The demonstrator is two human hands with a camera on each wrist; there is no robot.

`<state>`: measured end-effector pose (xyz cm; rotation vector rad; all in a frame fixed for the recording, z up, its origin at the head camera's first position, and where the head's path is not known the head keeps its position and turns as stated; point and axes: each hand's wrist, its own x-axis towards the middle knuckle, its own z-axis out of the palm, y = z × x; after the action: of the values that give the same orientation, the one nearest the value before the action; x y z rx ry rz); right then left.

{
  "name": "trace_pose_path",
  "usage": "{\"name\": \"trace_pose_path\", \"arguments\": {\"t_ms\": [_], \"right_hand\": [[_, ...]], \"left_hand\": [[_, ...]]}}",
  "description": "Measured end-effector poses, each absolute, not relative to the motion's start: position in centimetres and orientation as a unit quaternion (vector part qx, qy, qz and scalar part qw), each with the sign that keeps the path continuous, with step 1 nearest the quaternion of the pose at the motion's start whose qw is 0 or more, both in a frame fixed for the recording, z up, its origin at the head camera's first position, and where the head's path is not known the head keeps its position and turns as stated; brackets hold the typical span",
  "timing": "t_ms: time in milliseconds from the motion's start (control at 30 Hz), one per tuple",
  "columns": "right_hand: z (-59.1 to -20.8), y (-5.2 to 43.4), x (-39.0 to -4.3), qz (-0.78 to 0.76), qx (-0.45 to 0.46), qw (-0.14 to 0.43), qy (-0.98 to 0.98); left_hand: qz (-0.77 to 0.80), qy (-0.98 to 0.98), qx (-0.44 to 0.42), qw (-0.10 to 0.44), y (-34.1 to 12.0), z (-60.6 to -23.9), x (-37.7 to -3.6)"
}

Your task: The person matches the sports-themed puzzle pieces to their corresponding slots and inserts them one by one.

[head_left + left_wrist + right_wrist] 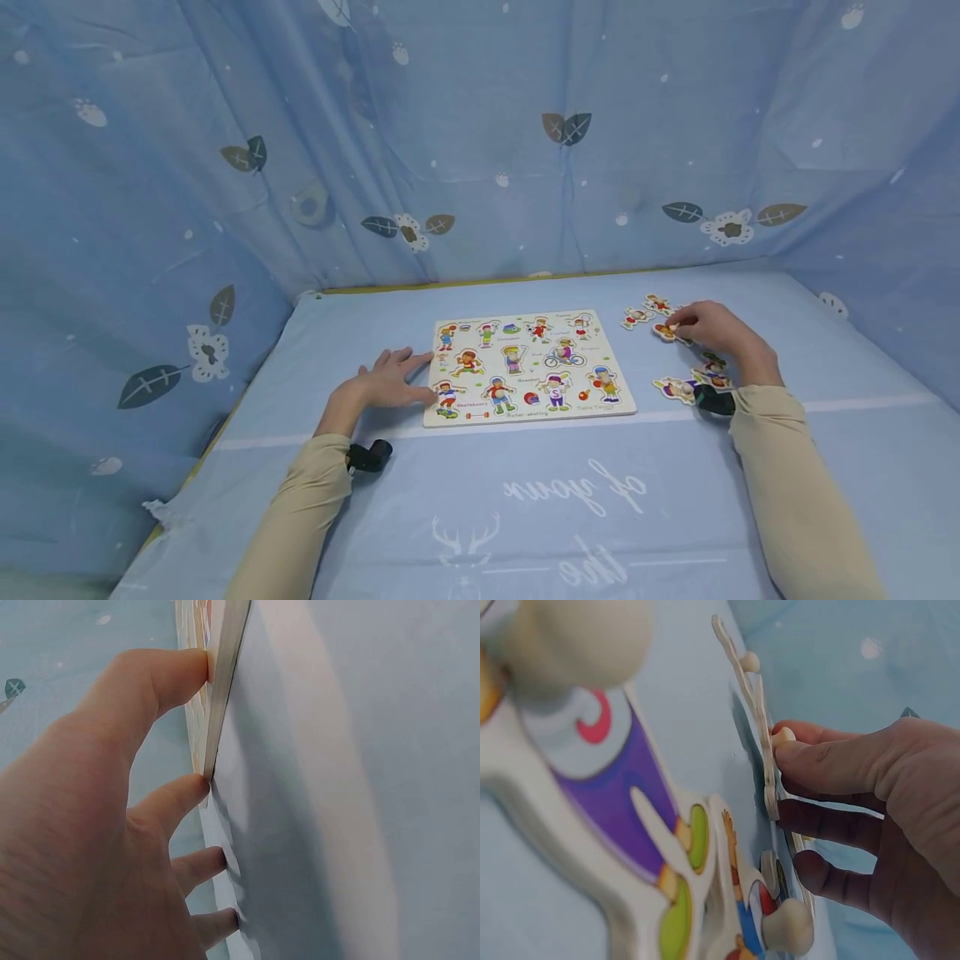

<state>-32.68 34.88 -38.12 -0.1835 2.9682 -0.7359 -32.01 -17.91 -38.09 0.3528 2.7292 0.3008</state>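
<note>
Fingertips of my right hand [716, 332] pinch the small pale knob of a flat wooden cut-out puzzle piece painted with a cartoon sports figure [667, 332], which lies on the blue cloth just right of the rectangular wooden peg-puzzle board [527, 367]. From the right wrist view the thumb sits on that knob [783, 736], the natural handle for lifting so thin a piece. Other loose figure pieces [684, 388] lie scattered right of the board, near and under my wrist, all within easy reach. My left hand [390, 382] lies flat with straight fingers against the board's left edge [223, 690], gripping nothing; I judge it is there to brace the board against sliding. Beyond the board hangs a blue leaf-printed curtain [480, 142].
</note>
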Motion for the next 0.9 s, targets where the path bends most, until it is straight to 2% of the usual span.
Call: {"name": "trace_pose_path", "arguments": {"t_ms": [900], "right_hand": [[-36.9, 34.9, -32.4, -0.251, -0.055, 0.05, 0.965]], "left_hand": [[0.112, 0.969, 0.124, 0.18, -17.9, -38.3, -32.1]]}}
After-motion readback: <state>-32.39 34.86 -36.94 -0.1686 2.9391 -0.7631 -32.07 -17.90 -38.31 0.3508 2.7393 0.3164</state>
